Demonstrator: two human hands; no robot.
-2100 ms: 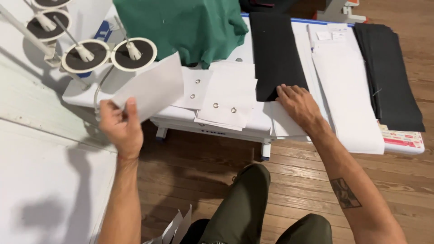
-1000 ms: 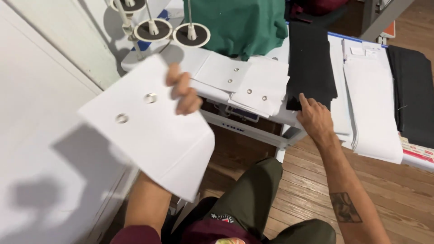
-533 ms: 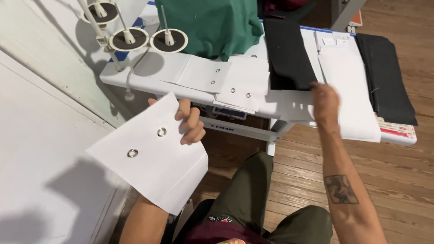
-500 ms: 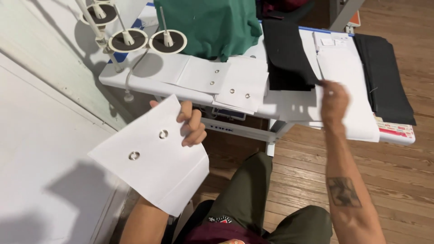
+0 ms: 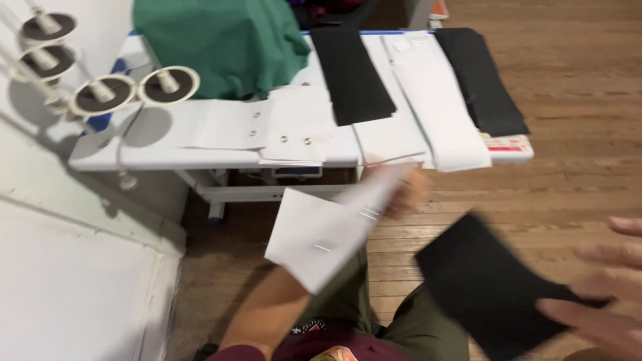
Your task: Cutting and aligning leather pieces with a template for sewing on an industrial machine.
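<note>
Head view, looking down over my lap. My left hand (image 5: 401, 194), blurred at centre frame, pinches the far edge of a white fabric panel (image 5: 321, 237) set with two metal eyelets; the panel hangs from that hand toward 7 o'clock, above my olive trouser leg (image 5: 354, 307). My right hand (image 5: 602, 294), at 4 o'clock, has its fingers spread; a black fabric piece (image 5: 488, 287) lies against them, though blur hides whether it is gripped or only resting there. At 12 o'clock stands the white worktable (image 5: 167, 144), carrying more eyelet panels (image 5: 267, 127), a green cloth (image 5: 221, 40), black strips (image 5: 351, 73) and a long white strip (image 5: 438, 93). Thread cone stands (image 5: 167, 83) sit at 10 o'clock.

Risks, as I judge them: the black piece could slide off my open fingers onto the wooden floor (image 5: 575, 154); the white panel, held by one edge only, could fold or slip from my pinch.
</note>
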